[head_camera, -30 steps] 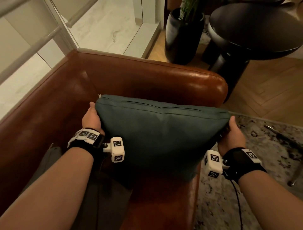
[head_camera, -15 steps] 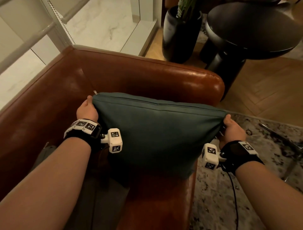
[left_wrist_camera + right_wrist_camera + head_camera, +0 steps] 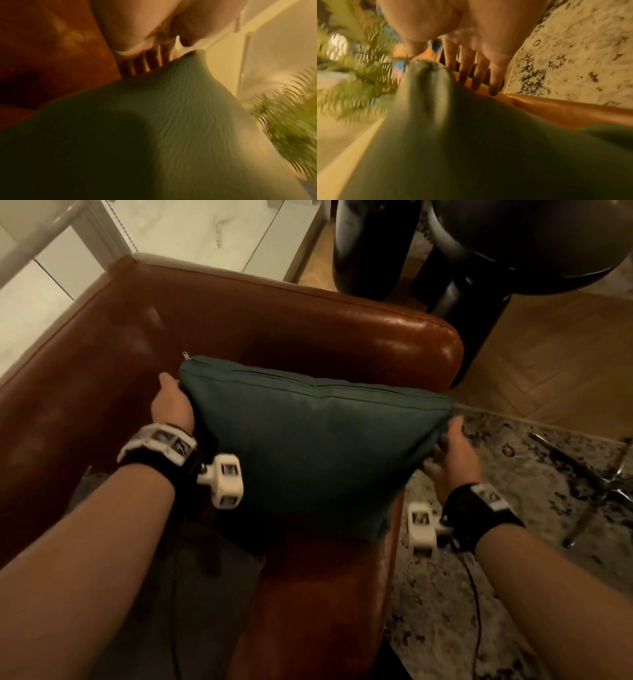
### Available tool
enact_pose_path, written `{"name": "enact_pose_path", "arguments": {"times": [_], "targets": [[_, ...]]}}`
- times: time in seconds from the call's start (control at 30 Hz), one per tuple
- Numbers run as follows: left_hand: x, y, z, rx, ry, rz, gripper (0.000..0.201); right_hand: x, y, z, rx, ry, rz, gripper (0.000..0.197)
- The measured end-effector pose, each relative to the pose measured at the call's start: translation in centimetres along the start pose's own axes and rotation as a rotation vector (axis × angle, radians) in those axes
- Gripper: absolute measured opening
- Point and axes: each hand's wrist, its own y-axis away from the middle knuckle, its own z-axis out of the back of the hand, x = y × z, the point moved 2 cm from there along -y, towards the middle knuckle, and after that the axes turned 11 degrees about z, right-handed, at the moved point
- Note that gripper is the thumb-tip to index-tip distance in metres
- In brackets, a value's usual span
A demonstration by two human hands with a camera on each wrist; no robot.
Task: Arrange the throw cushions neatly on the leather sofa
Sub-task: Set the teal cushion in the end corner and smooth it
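Note:
A dark green cushion (image 3: 308, 446) stands on the seat of the brown leather sofa (image 3: 308, 326), in the corner by the armrest, zip edge on top. My left hand (image 3: 171, 405) holds its upper left corner and my right hand (image 3: 452, 450) holds its upper right corner. In the left wrist view the cushion (image 3: 154, 135) sits between the thumb and the fingers (image 3: 145, 63) behind it. In the right wrist view the fingers (image 3: 479, 75) reach behind the cushion (image 3: 471, 148). A grey cushion (image 3: 205, 559) lies on the seat under my left forearm, mostly hidden.
Behind the armrest stand a black plant pot (image 3: 373, 244) and a round black side table (image 3: 513, 244). A patterned rug (image 3: 513, 559) lies to the right of the sofa, with a metal chair leg (image 3: 582, 467) on it. A pale wall runs behind the sofa back.
Both hands keep their hold on the green cushion's top corners. The head view has moved closer and tipped down; the cushion stays in about the same spot on the sofa.

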Motion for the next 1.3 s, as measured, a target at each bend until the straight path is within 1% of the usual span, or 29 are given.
{"name": "enact_pose_path", "arguments": {"times": [0.03, 0.07, 0.1, 0.13, 0.17, 0.23, 0.27, 0.33, 0.37, 0.4, 0.43, 0.47, 0.5, 0.53, 0.57, 0.6, 0.63, 0.67, 0.7, 0.73, 0.8, 0.87, 0.97, 1.07, 1.1, 1.17, 1.23, 1.27, 1.3], "targets": [[1.1, 0.6, -0.3, 0.027, 0.062, 0.042, 0.066, -1.2, 1.2, 0.4, 0.056, 0.039, -0.026, 0.087], [2.2, 0.6, -0.7, 0.065, 0.05, 0.015, 0.069, -2.4, 2.2, 0.6, 0.107, 0.116, -0.03, 0.106], [2.9, 1.0, -1.1, 0.115, 0.024, -0.019, 0.069, -3.4, 3.0, 0.6, 0.182, 0.222, 0.004, 0.113], [3.4, 1.1, -1.4, 0.122, -0.058, -0.076, 0.065, -3.9, 3.7, 0.3, 0.248, 0.339, 0.049, 0.108], [3.4, 1.3, -1.5, 0.1, -0.117, -0.128, 0.061, -4.2, 3.7, 0.0, 0.254, 0.446, 0.099, 0.093], [2.5, 1.2, -1.8, 0.05, -0.154, -0.164, 0.056, -3.9, 3.2, -0.3, 0.155, 0.513, 0.186, 0.066], [1.9, 1.3, -1.9, 0.041, -0.139, -0.164, 0.055, -3.8, 2.8, -0.2, 0.116, 0.529, 0.217, 0.058], [0.7, 1.5, -2.2, 0.024, -0.119, -0.15, 0.052, -4.2, 2.2, 0.2, 0.079, 0.524, 0.249, 0.048], [0.5, 1.5, -2.3, 0.011, -0.1, -0.138, 0.049, -4.3, 2.1, 0.5, 0.056, 0.505, 0.241, 0.048], [0.6, 1.6, -2.4, -0.032, -0.072, -0.151, 0.046, -4.3, 2.2, 0.8, 0.026, 0.477, 0.237, 0.05], [0.8, 2.2, -2.3, -0.105, -0.061, -0.213, 0.044, -3.8, 2.7, 1.0, -0.018, 0.485, 0.27, 0.053], [1.1, 3.1, -2.2, -0.201, -0.098, -0.349, 0.046, -2.9, 3.4, 1.1, -0.074, 0.535, 0.362, 0.055], [1.4, 4.5, -2.4, -0.263, -0.198, -0.542, 0.051, -1.8, 4.2, 0.8, -0.12, 0.618, 0.513, 0.055], [2.0, 6.4, -3.1, -0.26, -0.343, -0.766, 0.056, -0.5, 5.4, -0.2, -0.128, 0.706, 0.689, 0.053], [2.9, 8.1, -4.4, -0.189, -0.508, -0.971, 0.059, 0.3, 6.5, -1.8, -0.08, 0.795, 0.857, 0.049], [3.9, 9.6, -5.9, -0.094, -0.659, -1.138, 0.06, 0.2, 7.3, -3.9, 0.044, 0.901, 0.992, 0.048], [4.9, 10.7, -7.3, -0.012, -0.802, -1.258, 0.059, -0.4, 7.6, -6.2, 0.191, 1.028, 1.072, 0.049], [6.0, 11.0, -8.6, 0.027, -0.943, -1.325, 0.059, -1.5, 7.5, -8.2, 0.324, 1.153, 1.112, 0.052], [6.6, 10.7, -9.3, 0.039, -1.065, -1.336, 0.059, -2.6, 7.1, -9.7, 0.42, 1.265, 1.119, 0.055], [6.7, 9.9, -9.5, 0.031, -1.138, -1.331, 0.059, -3.3, 6.3, -10.6, 0.479, 1.359, 1.124, 0.057], [6.1, 7.8, -8.9, -0.019, -1.161, -1.31, 0.058, -3.9, 4.4, -10.3, 0.507, 1.49, 1.145, 0.06], [4.8, 5.7, -7.4, -0.072, -1.149, -1.248, 0.057, -3.0, 2.3, -8.7, 0.441, 1.541, 1.108, 0.06], [3.5, 2.9, -4.8, -0.133, -1.152, -1.116, 0.058, -1.7, 0.1, -5.5, 0.312, 1.564, 0.972, 0.061], [2.8, 1.6, -3.0, -0.177, -1.141, -0.992, 0.06, -0.6, -0.2, -3.9, 0.235, 1.584, 0.873, 0.063], [2.7, 2.2, -3.0, -0.189, -1.122, -0.991, 0.06, -0.3, 0.4, -4.2, 0.212, 1.566, 0.868, 0.063], [2.8, 4.7, -4.4, -0.147, -1.071, -1.079, 0.061, 0.2, 2.1, -6.6, 0.227, 1.502, 0.928, 0.063], [3.9, 7.7, -7.0, -0.044, -1.086, -1.232, 0.061, -0.5, 3.8, -9.9, 0.352, 1.461, 1.028, 0.062], [4.5, 8.7, -8.2, -0.003, -1.117, -1.272, 0.06, -1.2, 4.3, -11.4, 0.408, 1.465, 1.049, 0.061], [4.8, 9.0, -8.9, 0.021, -1.15, -1.278, 0.059, -1.8, 4.4, -12.3, 0.441, 1.486, 1.046, 0.061]]}}
